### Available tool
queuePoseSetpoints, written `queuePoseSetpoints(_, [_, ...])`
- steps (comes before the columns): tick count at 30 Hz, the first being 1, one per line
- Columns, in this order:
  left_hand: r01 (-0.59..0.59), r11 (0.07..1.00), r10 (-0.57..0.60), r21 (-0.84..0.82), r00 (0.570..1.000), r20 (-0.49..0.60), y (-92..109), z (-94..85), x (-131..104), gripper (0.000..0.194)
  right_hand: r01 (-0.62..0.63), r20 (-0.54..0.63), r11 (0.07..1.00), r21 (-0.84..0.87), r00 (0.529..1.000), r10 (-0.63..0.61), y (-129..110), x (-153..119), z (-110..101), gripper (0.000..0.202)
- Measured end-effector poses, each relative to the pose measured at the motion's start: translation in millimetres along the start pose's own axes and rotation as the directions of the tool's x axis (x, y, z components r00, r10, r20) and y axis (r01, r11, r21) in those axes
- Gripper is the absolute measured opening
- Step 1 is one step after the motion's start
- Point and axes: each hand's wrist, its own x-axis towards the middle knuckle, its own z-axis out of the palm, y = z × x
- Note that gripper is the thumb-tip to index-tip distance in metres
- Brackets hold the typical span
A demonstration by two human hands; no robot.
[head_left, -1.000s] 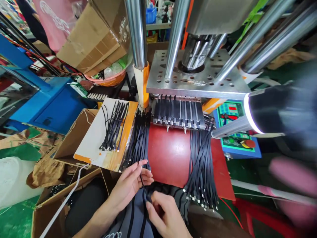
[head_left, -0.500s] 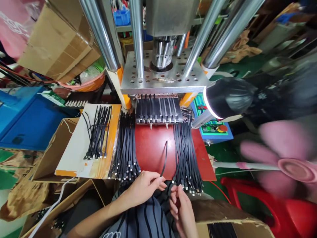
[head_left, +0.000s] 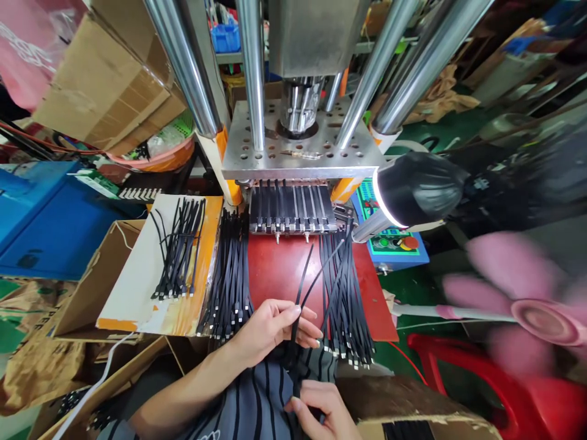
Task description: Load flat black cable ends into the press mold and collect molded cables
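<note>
My left hand (head_left: 275,324) pinches two flat black cables (head_left: 306,282) between thumb and forefinger, the other fingers spread behind them. Their thin free ends point up over the red board. Below, my right hand (head_left: 323,410) is closed with thumb against forefinger on the lower part of the cables, close to my lap; the exact ends are hidden. To the right a bundle of black cables (head_left: 346,299) with bright metal tips lies on the red board (head_left: 275,269). Another cable bundle (head_left: 232,275) lies to the left.
A press with a metal plate (head_left: 298,174) stands ahead, a row of cables in its fixture (head_left: 291,211). A lamp (head_left: 413,189) and control box (head_left: 389,244) are right, beside a spinning pink fan (head_left: 545,321). More cables (head_left: 178,256) lie on the left board (head_left: 132,275).
A second cable now shows in my left hand beside the first. My right hand has moved down and left, closing on the cables' lower part. The view has shifted slightly.
</note>
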Motion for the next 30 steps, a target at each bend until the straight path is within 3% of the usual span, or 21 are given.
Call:
queuePoseSetpoints(3, [-0.081, 0.989, 0.080, 0.127, 0.997, 0.010, 1, 6.5, -15, 0.045, -0.050, 0.125, 0.996, 0.075, 0.991, 0.041, -6, 22, -36, 0.039])
queuePoseSetpoints(6, [-0.098, 0.934, 0.093, 0.344, 0.995, 0.030, -4, 11.7, -29, 0.045, -0.091, 0.072, 0.947, 0.308, 0.995, 0.072, -28, 60, -57, 0.051])
queuePoseSetpoints(9, [-0.090, 0.807, 0.096, 0.584, 0.995, 0.020, -8, 13.0, -38, 0.043, -0.073, -0.156, 0.896, 0.439, 0.975, 0.156, -56, 99, -55, 0.039])
queuePoseSetpoints(13, [-0.130, 0.615, 0.128, 0.778, 0.990, 0.065, 11, 11.2, -37, 0.030, 0.036, -0.243, 0.922, 0.387, 0.968, 0.064, -74, 123, -38, 0.033])
queuePoseSetpoints(15, [-0.198, 0.561, 0.222, 0.804, 0.971, 0.084, 31, 12.1, -29, 0.029, 0.112, -0.250, 0.940, 0.322, 0.968, -0.030, -74, 123, -33, 0.033])
queuePoseSetpoints(18, [-0.311, 0.511, 0.420, 0.801, 0.904, 0.083, 65, 15.6, -11, 0.033, 0.208, -0.230, 0.959, 0.191, 0.960, -0.162, -71, 121, -30, 0.027])
queuePoseSetpoints(21, [-0.391, 0.442, 0.488, 0.807, 0.860, 0.150, 88, 20.0, 4, 0.024, 0.261, -0.201, 0.959, 0.111, 0.951, -0.236, -67, 120, -28, 0.016])
queuePoseSetpoints(26, [-0.431, 0.445, 0.480, 0.785, 0.855, 0.197, 94, 23.3, 8, 0.028, 0.324, -0.341, 0.944, 0.064, 0.896, -0.285, -59, 122, -35, 0.026])
queuePoseSetpoints(30, [-0.406, 0.540, 0.451, 0.737, 0.879, 0.153, 92, 22.9, 5, 0.032, 0.262, -0.362, 0.950, 0.169, 0.913, -0.188, -59, 124, -44, 0.022])
